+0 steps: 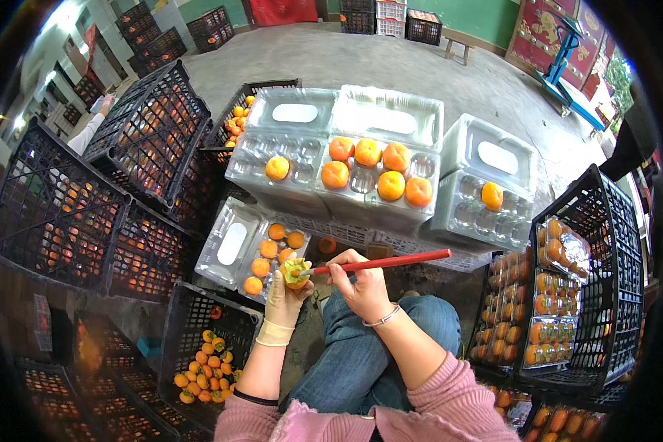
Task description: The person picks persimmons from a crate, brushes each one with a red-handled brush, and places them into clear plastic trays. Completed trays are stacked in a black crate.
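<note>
My left hand [283, 303], in a pale thin glove, holds an orange persimmon [296, 284] with its green calyx facing up. In my bare right hand [360, 286] is a slim red-handled brush [406, 259], its tip at the calyx. Just beyond my left hand lies an opened clear plastic clamshell box [225, 265] with several persimmons [268, 248] in its cups. Farther forward, stacks of open clamshells stand side by side: the left stack [276, 201] carries one persimmon, the middle stack [373, 212] several, the right stack [469, 218] one.
A black crate [179, 315] of loose persimmons sits at my left, below taller filled crates [61, 221]. Filled clamshells [552, 331] stand in a black crate [608, 276] at right. A person's sleeve [85, 135] shows far left. Beyond are a blue platform scale [563, 83] and a wooden bench [458, 45].
</note>
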The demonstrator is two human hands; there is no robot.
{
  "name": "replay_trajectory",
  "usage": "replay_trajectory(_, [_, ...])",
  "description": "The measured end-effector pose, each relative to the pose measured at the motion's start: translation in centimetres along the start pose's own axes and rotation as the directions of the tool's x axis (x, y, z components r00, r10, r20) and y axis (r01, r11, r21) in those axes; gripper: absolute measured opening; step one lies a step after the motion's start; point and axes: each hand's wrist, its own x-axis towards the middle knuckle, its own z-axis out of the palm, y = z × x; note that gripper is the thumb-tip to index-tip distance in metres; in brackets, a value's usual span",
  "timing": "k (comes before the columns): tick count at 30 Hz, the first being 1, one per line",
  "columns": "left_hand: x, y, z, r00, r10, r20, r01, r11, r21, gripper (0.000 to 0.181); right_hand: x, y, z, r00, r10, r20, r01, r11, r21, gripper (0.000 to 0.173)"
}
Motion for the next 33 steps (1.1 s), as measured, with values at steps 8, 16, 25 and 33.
replay_trajectory(8, [0.1, -0.3, 2.3, 0.999, 0.031, 0.013, -0.031, 0.997, 0.064, 0.066, -0.2, -0.1, -0.5, 0.993, -0.067, -0.095, 0.061, 0.996, -0.064, 0.007])
replay_trajectory(16, [8.1, 4.6, 8.9, 0.943, 0.182, 0.279, -0.282, 0.883, 0.376, 0.055, 0.6, 0.1, -2.2, 0.918, 0.174, -0.356, -0.165, 0.985, 0.056, 0.011])
replay_trajectory(25, [17.1, 4.3, 16.3, 0.602, 0.106, 0.792, -0.626, -0.553, 0.550, 0.054, 1.1, -0.1, -2.2, 0.958, 0.136, -0.251, -0.170, 0.978, -0.121, 0.011])
replay_trajectory(33, [13.4, 4.6, 13.6, 0.620, 0.411, 0.669, -0.575, -0.342, 0.743, 0.044, 1.1, 0.3, -2.9, 0.962, 0.144, -0.232, -0.180, 0.973, -0.143, 0.013])
